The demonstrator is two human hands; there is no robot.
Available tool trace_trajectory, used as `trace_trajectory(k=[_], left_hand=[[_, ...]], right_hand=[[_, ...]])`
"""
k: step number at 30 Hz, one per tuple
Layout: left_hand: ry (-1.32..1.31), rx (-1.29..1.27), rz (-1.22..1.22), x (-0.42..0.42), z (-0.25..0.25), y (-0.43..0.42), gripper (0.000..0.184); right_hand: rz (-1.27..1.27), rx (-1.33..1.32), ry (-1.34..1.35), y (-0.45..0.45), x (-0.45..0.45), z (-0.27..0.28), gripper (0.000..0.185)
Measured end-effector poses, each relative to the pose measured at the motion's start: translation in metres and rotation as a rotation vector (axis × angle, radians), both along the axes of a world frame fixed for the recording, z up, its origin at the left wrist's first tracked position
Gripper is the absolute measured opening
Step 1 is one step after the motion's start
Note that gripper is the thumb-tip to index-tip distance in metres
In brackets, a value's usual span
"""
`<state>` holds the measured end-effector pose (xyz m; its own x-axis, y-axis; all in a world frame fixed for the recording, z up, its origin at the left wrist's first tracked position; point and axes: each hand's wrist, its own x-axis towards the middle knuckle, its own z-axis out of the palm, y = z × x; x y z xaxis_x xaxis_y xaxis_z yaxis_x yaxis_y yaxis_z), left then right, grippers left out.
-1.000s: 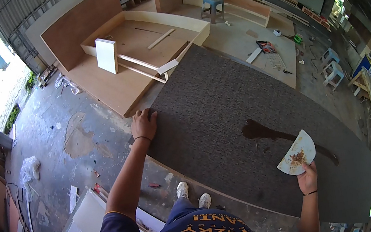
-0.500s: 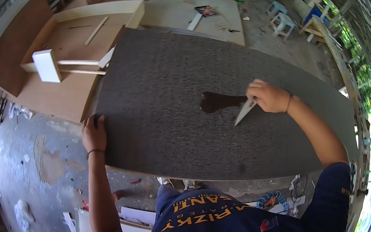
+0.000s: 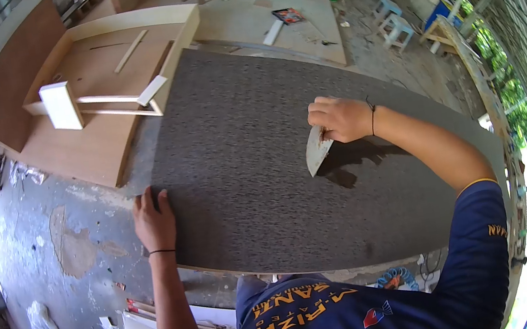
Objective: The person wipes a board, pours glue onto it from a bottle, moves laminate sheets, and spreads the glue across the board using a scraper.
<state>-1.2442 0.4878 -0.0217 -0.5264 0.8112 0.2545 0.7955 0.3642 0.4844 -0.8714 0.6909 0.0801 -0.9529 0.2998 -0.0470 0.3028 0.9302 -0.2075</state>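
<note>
and here's the broad dark panel (image 3: 250, 214), filling the middle, with the right arm (image 3: 437, 162) reaching over it, elbow bent and thrown out to the side, forearm slanting up and inward! the left arm (image 3: 173, 300) runs much straighter, out from the body to the panel's left edge. on the surface, a wet brown smear (image 3: 370, 148) spreads beneath the right forearm. look at that right hand (image 3: 342, 119): knuckles up, fingers curled and clamped on the scraper. over at the corner, the left hand (image 3: 155, 223) sits palm down, thumb apart from the fingers; whether they squeeze the edge, i cannot tell. the pale curved scraper (image 3: 317, 154) stands tilted, its lower tip at the panel, right beside the smear. a thin dark band (image 3: 373, 121) circles the right wrist.
</note>
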Motion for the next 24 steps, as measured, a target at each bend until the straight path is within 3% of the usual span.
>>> trace_trajectory(k=[14,18,20,24], left_hand=[[-0.042,0.031,0.002,0.001,0.004,-0.003,0.037],[-0.033,0.003,-0.01,0.002,0.007,-0.004,0.037],[-0.028,-0.015,-0.069,0.001,0.005,-0.003,0.037],[-0.022,-0.012,-0.057,0.002,0.006,-0.002,0.036]], right_hand=[[0.332,0.1,0.191,0.076,-0.268,-0.027,0.046],[0.317,0.169,0.296,0.086,-0.32,-0.03,0.049],[0.091,0.193,0.276,0.09,-0.336,-0.021,0.041],[0.013,0.041,0.381,0.094,-0.298,0.044,0.047]])
